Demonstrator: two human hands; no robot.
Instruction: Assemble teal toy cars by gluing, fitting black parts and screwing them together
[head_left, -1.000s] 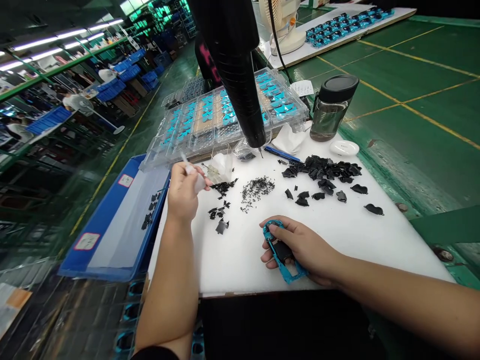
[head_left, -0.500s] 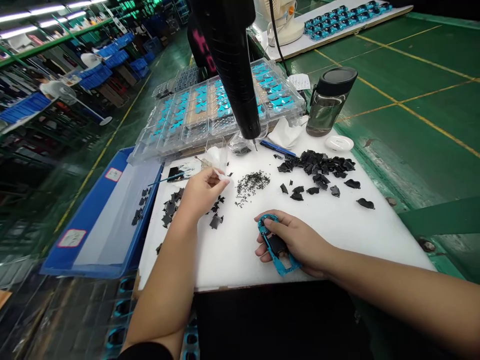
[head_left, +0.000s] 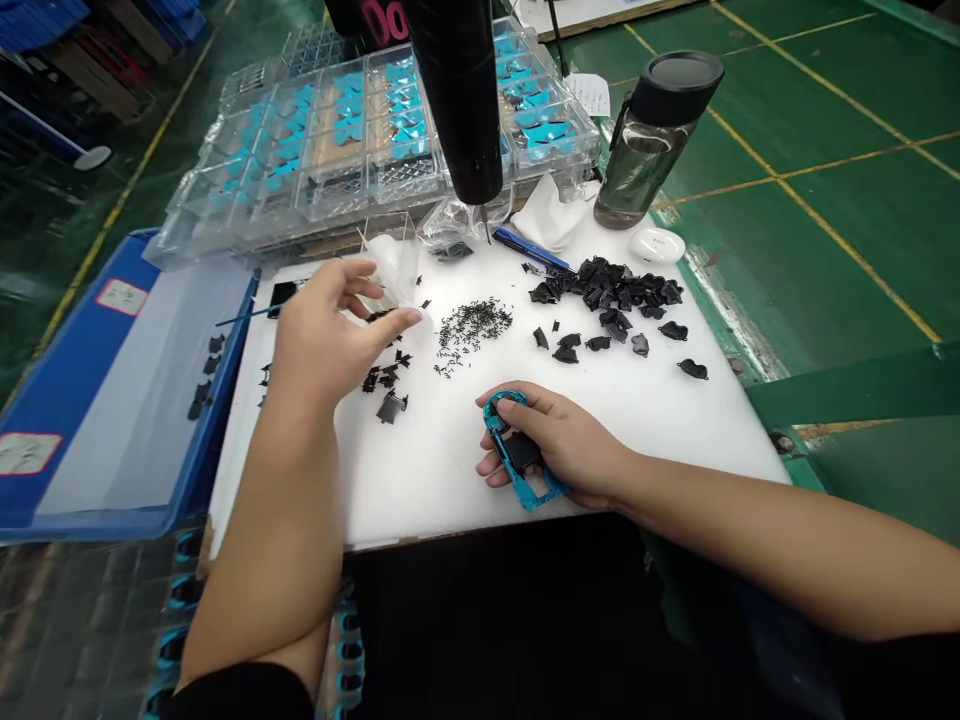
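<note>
My left hand [head_left: 322,325] is raised over the left side of the white work surface [head_left: 442,470]. Its thumb and fingers are apart, and I see nothing between them. Just behind it stands a crumpled white piece of paper or film [head_left: 395,268], and dark plastic pieces [head_left: 390,405] lie to its right. In my right hand [head_left: 559,435] is a blue plastic housing [head_left: 528,492] with a black part set in it, the thumb pressing on its rounded end. Small black screws [head_left: 474,330] are scattered beyond. Above them hangs a black electric screwdriver [head_left: 472,130], bit pointing down.
A heap of black plastic parts [head_left: 611,288] lies at the right, near a blue pen-like tool [head_left: 531,250], a white oval case [head_left: 658,245] and a drink bottle [head_left: 652,140]. Clear compartment trays [head_left: 300,190] with blue pieces stand behind. At the left is a blue bin [head_left: 161,500].
My left hand has let go of a thin swab-like stick and white material; its fingers have spread. The right hand still holds the blue housing. The camera view has tilted down and shifted.
</note>
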